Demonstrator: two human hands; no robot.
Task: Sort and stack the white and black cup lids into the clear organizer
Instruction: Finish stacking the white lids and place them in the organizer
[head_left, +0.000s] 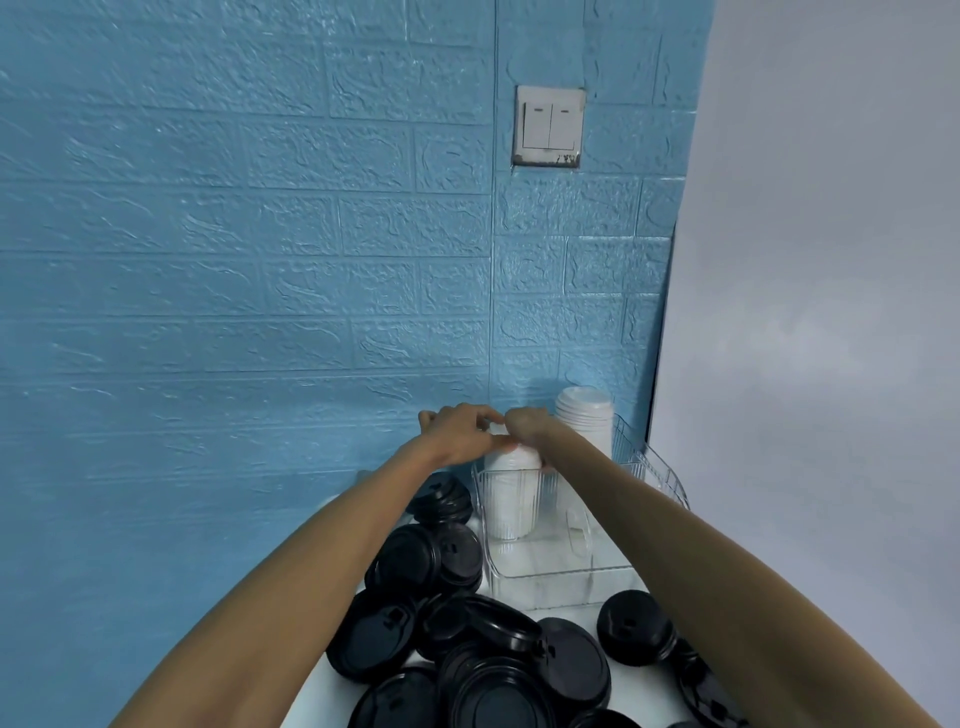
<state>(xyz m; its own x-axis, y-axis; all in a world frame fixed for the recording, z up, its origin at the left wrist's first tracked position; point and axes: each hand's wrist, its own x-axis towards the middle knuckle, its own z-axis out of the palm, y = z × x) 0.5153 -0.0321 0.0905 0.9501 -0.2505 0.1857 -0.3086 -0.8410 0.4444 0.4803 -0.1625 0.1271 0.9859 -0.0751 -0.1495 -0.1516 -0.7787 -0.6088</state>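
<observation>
Directly beneath both hands stands a stack of white lids (511, 491), upright in the rear left part of the clear organizer (540, 566). The left hand (460, 434) and right hand (527, 423) meet above that stack, fingers curled and pinching a white lid (500, 429) between them at its top. How firmly each hand grips cannot be told; the lid is largely hidden by the fingers. A second, taller stack of white lids (584, 421) stands just beside the right hand, at the organizer's rear right. The organizer's front part shows only its ribbed clear floor and walls. Black lids (467, 649) lie in a loose, overlapping heap on the white tabletop (639, 686), to the left of and in front of the organizer; one domed black lid (636, 626) sits just beside the organizer's front wall. Behind stands a blue brick-embossed wall (234, 234) carrying a white double light switch (549, 126); a plain pale wall (831, 260) adjoins at right.
</observation>
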